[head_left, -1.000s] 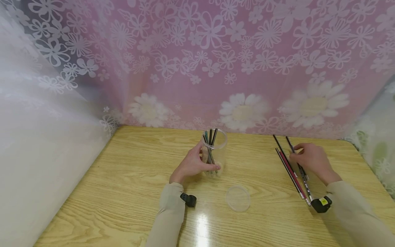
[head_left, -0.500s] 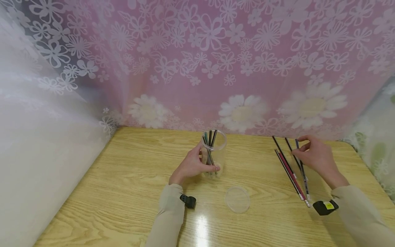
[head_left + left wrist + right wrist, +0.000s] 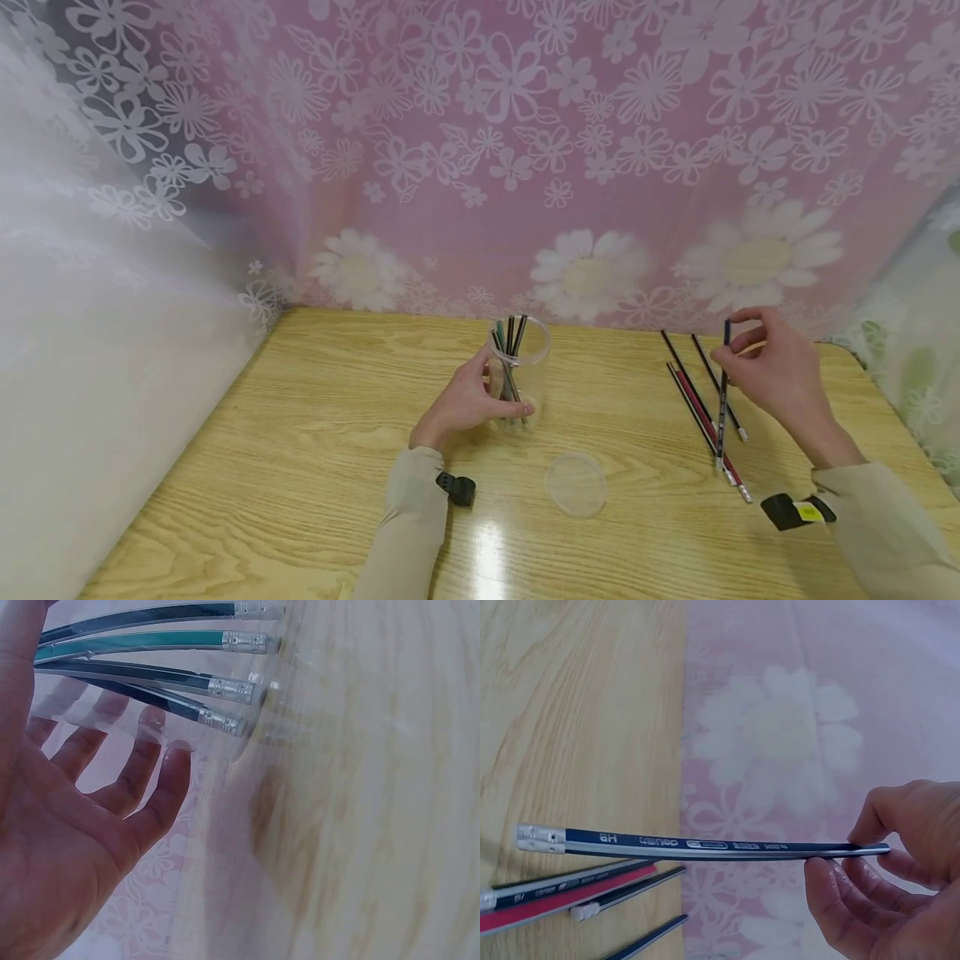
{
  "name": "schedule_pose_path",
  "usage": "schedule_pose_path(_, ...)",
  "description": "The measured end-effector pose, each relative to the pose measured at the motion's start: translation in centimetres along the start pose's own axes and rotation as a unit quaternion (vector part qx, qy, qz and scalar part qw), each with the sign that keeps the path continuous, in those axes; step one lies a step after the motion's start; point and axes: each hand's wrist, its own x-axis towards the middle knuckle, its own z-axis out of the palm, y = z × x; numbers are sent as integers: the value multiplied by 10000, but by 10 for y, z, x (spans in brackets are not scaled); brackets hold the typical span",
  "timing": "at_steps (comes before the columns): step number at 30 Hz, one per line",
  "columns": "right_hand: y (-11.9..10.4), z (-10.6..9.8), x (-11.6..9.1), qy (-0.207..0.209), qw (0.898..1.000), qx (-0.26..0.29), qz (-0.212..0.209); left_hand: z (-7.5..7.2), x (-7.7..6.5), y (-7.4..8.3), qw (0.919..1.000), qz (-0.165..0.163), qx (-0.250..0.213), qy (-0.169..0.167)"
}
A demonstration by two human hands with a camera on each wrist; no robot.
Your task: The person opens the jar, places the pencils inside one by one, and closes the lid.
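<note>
My left hand (image 3: 465,398) grips a clear plastic jar (image 3: 537,375) standing near the table's back edge, fingers around its far side and thumb across the front. Several pencils lean inside it, a teal pencil (image 3: 150,641) among dark ones, their eraser ends at the bottom. At the right, my right hand (image 3: 783,371) pinches a dark blue pencil (image 3: 660,844) near its unsharpened end. That pencil points eraser down, and its lower part overlaps the loose pencils in the head view. Among these lie a red pencil (image 3: 693,400) and black pencils (image 3: 716,375).
A round clear lid (image 3: 576,485) lies on the wooden table (image 3: 300,467) in front of the jar, between the two forearms. A pink flowered curtain (image 3: 450,208) hangs along the back edge, with pale sheets (image 3: 112,350) at the sides.
My right hand has drawn the dark blue pencil up from the loose pencils and tilted it more upright, moving slightly back and right. The left hand and jar have stayed put.
</note>
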Motion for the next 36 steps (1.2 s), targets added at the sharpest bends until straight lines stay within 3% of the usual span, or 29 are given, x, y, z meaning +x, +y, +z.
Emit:
schedule_pose_path(4, -12, -4, -5, 370, 9992, 170, -64, 0, 0, 0, 10000, -15, -49, 0)
schedule_pose_path(9, -28, -6, -12, 776, 9936, 808, -164, 0, -1, 1, 9999, -53, -112, -10)
schedule_pose_path(17, -49, -7, -19, 1292, 9668, 2134, -550, 0, 0, 0, 10000, -12, -60, 25)
schedule_pose_path(19, -54, -7, -20, 1395, 9537, 2589, -628, 1, 0, 0, 10000, 16, -34, 42)
schedule_pose_path(21, -59, -6, -21, 1491, 9342, 3142, -790, 1, 0, 0, 10000, 29, -14, 63)
schedule_pose_path(27, -74, 0, -20, 1707, 8543, 4583, -1759, 1, 0, -1, 10000, -42, -71, 54)
schedule_pose_path(31, -87, 2, -20, 1772, 8063, 5262, -2041, 1, 0, 0, 9999, -60, -93, 55)
schedule_pose_path(34, -97, 2, -22, 1835, 7793, 5583, -2175, 1, 1, 0, 9999, -31, -82, 51)
schedule_pose_path(36, -103, 2, -24, 1862, 7668, 5703, -2283, 1, 1, 0, 10000, -19, -81, 46)
